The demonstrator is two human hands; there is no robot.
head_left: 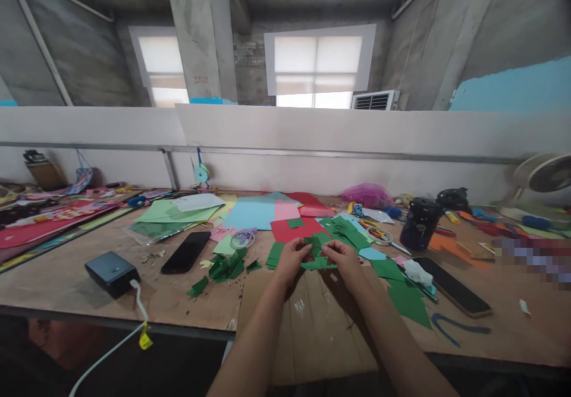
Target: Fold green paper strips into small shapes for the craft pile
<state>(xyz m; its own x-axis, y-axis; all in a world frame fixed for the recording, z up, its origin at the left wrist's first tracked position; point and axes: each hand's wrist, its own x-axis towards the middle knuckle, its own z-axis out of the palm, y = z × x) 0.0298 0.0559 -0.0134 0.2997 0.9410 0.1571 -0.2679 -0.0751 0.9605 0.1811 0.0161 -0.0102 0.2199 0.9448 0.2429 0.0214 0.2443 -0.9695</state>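
Observation:
Both hands pinch a piece of green paper over the far end of a brown cardboard sheet. My left hand is closed on its left side, fingertips bent inward. My right hand is closed on the right side, thumb and fingers pressed together. Exactly how the paper is folded is too small to tell. Green paper squares lie just left of my left hand. A pile of green cut pieces lies beyond my right hand. More green scraps are heaped farther left.
A black phone and a dark charger box with a white cable lie left. At right are a black cup, another phone and white tissue. Coloured sheets lie behind; a fan stands far right.

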